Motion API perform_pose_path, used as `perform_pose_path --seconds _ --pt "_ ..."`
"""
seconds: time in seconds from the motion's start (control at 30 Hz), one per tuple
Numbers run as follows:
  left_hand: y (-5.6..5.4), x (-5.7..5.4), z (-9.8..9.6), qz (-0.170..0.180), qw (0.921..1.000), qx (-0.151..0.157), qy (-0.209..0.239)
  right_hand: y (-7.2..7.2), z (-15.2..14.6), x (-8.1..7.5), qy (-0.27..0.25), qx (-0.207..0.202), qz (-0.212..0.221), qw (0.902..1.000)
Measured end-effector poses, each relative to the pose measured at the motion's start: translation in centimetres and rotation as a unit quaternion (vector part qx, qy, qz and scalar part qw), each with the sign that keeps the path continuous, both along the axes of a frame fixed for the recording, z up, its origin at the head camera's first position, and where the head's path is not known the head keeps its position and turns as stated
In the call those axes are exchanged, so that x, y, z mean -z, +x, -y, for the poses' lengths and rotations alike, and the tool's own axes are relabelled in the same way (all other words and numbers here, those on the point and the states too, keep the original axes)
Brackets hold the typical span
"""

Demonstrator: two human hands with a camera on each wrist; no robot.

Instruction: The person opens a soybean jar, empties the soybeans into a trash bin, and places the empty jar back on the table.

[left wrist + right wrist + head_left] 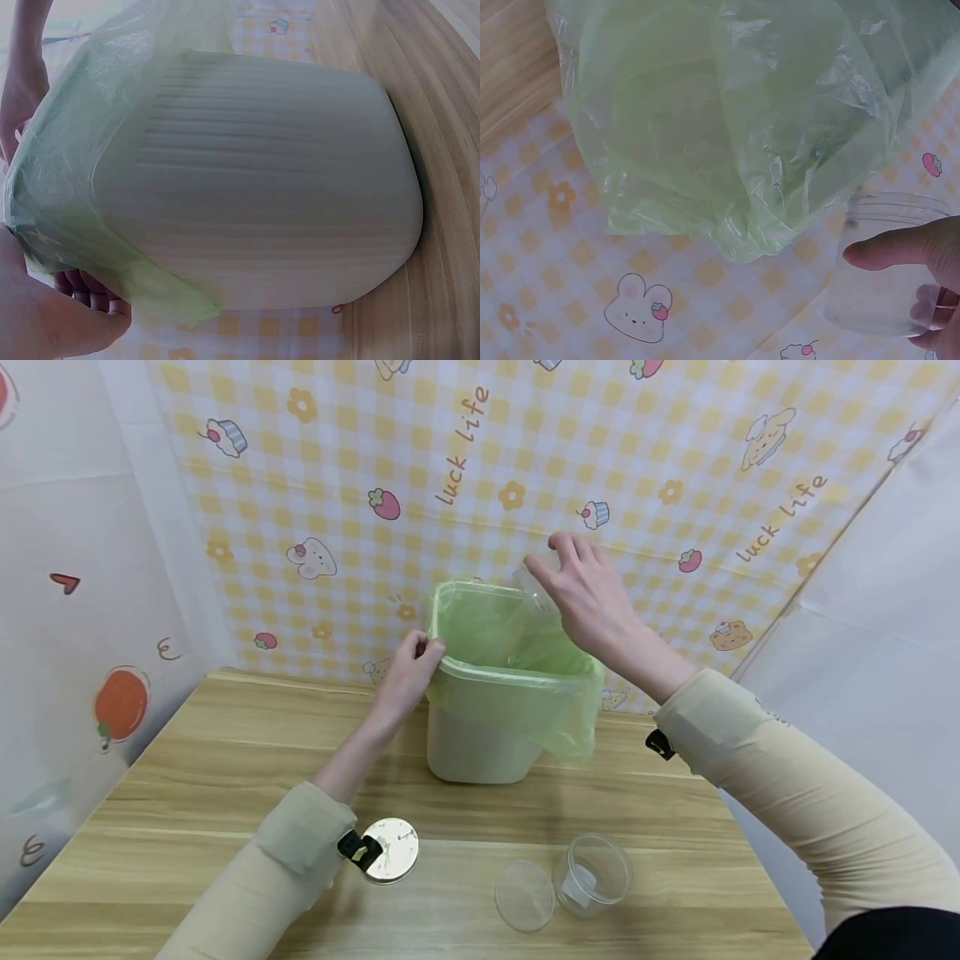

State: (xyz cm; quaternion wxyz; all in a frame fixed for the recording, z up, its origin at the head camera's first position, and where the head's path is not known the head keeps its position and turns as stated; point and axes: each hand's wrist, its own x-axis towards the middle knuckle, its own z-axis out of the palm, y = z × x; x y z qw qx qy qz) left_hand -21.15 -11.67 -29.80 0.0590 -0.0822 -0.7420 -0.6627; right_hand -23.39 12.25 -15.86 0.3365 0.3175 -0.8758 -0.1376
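Note:
A pale bin (476,747) stands at the back of the table, lined with a thin green plastic bag (558,714) that folds over its rim. At the bin's left rim my left hand (415,672) grips the bag's edge, fingers curled; the left wrist view shows this hand (56,319) beside the green film. My right hand (588,597) holds a clear plastic jar (874,289) above the bin's right back rim. The jar is tilted, with thumb and fingers around its side. In the head view the hand hides most of it.
On the wooden table (247,760) in front of the bin are a shiny round metal lid (395,852), a clear disc-shaped lid (524,897) and a second clear jar (600,872) with a whitish patch. A checked cloth (337,485) hangs right behind the bin.

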Motion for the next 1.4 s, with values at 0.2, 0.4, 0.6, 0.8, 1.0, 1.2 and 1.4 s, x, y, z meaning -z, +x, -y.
perform_pose_path --seconds 0.2,0.4,0.6,0.8,1.0,1.2,1.4 --pt "-0.04 0.04 0.04 0.004 1.0000 -0.001 -0.003 -0.08 -0.02 0.06 0.047 -0.026 -0.037 0.9979" --pt "0.10 -0.09 0.05 0.001 1.0000 0.000 -0.004 -0.11 -0.01 0.06 0.134 -0.026 -0.080 0.9874" --pt "0.32 -0.21 0.00 0.001 1.0000 -0.004 -0.004 -0.21 -0.06 0.15 0.191 -0.038 -0.127 0.9726" --pt "0.42 -0.26 0.04 -0.001 1.0000 -0.001 -0.001 -0.20 -0.07 0.37 0.214 -0.039 -0.154 0.9638" --pt "0.34 -0.13 0.09 -0.002 1.0000 0.001 0.003 -0.11 -0.14 0.44 0.189 -0.037 -0.140 0.9711" --pt "0.28 -0.03 0.14 0.002 1.0000 0.004 -0.004 0.12 -0.28 0.49 0.161 -0.031 -0.120 0.9791" --pt "0.29 -0.03 0.12 -0.001 1.0000 0.001 0.000 0.32 -0.63 0.61 0.110 -0.027 -0.085 0.9899"
